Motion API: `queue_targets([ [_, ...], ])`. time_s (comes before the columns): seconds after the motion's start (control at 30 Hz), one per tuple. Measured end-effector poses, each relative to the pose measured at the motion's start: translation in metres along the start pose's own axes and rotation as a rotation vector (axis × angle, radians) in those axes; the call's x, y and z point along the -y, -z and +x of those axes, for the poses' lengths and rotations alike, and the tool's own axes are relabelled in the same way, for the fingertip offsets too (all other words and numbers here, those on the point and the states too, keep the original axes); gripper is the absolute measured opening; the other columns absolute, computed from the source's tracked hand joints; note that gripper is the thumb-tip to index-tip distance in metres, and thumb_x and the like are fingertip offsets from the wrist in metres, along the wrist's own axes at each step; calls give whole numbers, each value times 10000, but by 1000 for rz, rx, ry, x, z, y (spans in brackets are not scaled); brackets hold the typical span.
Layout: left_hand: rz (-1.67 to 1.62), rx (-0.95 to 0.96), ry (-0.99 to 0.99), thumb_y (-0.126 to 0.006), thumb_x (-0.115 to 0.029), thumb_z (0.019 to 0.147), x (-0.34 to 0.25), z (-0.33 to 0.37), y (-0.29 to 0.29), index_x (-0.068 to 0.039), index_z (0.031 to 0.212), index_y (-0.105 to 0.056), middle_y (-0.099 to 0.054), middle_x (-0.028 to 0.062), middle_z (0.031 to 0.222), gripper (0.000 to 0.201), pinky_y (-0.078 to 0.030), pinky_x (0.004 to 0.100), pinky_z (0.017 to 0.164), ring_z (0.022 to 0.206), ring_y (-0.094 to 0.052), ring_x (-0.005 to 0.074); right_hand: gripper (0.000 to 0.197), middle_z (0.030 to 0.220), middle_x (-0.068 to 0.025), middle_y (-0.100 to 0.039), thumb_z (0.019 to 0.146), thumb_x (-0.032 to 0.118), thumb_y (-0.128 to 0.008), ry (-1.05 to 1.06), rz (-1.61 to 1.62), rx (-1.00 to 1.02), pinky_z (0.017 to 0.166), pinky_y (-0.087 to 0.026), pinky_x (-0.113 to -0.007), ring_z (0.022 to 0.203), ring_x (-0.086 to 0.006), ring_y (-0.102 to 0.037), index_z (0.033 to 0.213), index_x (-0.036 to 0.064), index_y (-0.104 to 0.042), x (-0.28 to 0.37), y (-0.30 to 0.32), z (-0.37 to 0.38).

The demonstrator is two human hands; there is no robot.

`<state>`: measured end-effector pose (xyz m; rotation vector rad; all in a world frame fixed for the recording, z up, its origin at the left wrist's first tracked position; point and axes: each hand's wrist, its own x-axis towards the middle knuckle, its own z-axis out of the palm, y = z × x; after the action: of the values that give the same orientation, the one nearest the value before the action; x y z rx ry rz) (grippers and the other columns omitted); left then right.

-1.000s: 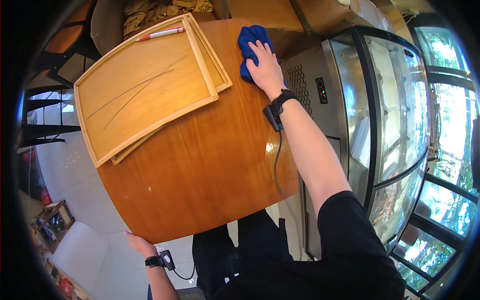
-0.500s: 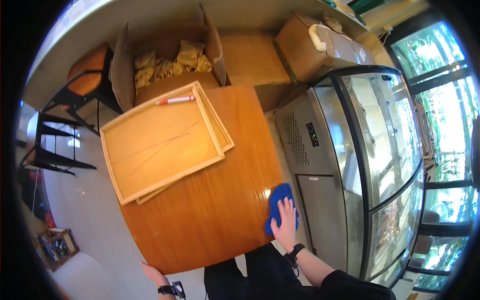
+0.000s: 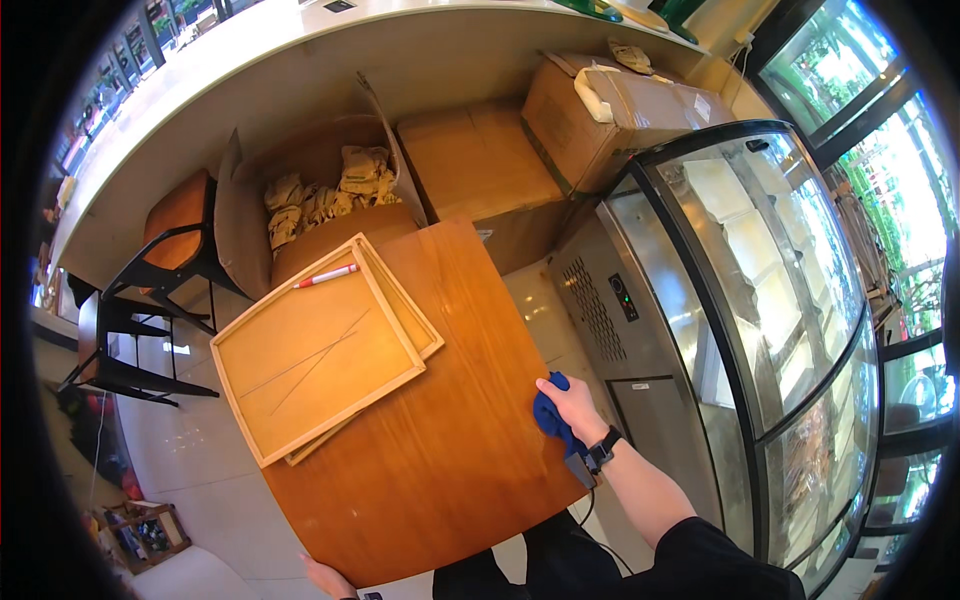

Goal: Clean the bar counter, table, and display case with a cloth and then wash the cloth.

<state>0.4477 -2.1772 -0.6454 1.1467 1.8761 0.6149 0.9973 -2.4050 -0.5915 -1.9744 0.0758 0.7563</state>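
Note:
My right hand (image 3: 575, 408) is closed around a bunched blue cloth (image 3: 550, 415) at the right edge of the wooden table (image 3: 480, 430). Part of the cloth hangs down beside the edge. By the table's near left corner, my left hand (image 3: 328, 577) lies with its fingers stretched out against the edge, partly cut off by the picture's rim. Two shallow wooden trays are stacked askew on the table's left side. On the upper tray (image 3: 320, 390) rest a red-and-white marker (image 3: 326, 277) and two thin crossing lines, too fine to identify.
A steel and glass display case (image 3: 690, 350) stands close along the table's right side. Beyond the table are an open carton (image 3: 240, 200) of tan packets and closed cardboard boxes (image 3: 480, 160). Black-framed stools (image 3: 175, 235) stand at the left, with a small crate (image 3: 140, 535) below.
My right hand has gone from lying flat on the cloth to gripping it bunched, slightly farther along the right edge. The view has shifted, showing more of the counter beyond.

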Motion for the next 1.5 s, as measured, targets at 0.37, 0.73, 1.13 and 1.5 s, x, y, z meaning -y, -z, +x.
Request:
queue_targets([
  [0.37,183,-150,4,-353,-503,1033,-39,-74,-81,129,961,-643,-699,228,928,699,-476,441,748,801,-624,336,311,752,-25,-645,869,277,-738,-4,50,-32,602,-476,-286,654,-109,-580,872,-25,-663,2,90,42],
  [0.73,330,-51,100,-361,-496,1032,-96,-131,-175,121,947,-636,-682,226,962,680,-451,431,835,870,-597,337,269,713,19,-586,892,285,-724,10,78,-84,551,-436,-251,606,-75,-540,835,39,-631,8,188,98],
  [1.13,273,-99,33,-323,-539,1028,-72,-118,-180,130,1019,-614,-655,290,1031,729,-442,451,872,944,-591,418,453,1001,-211,-698,947,409,-583,544,-671,-241,820,-523,-461,937,-433,-654,1224,52,-599,131,207,124],
  [1.5,380,-291,-114,-341,-542,1025,-84,-145,-196,116,731,-585,-610,273,668,761,-400,531,637,615,-526,400,490,1495,-158,-429,938,240,-571,1252,-787,262,1145,-287,-474,1343,-400,-413,1404,112,-484,173,79,296],
])
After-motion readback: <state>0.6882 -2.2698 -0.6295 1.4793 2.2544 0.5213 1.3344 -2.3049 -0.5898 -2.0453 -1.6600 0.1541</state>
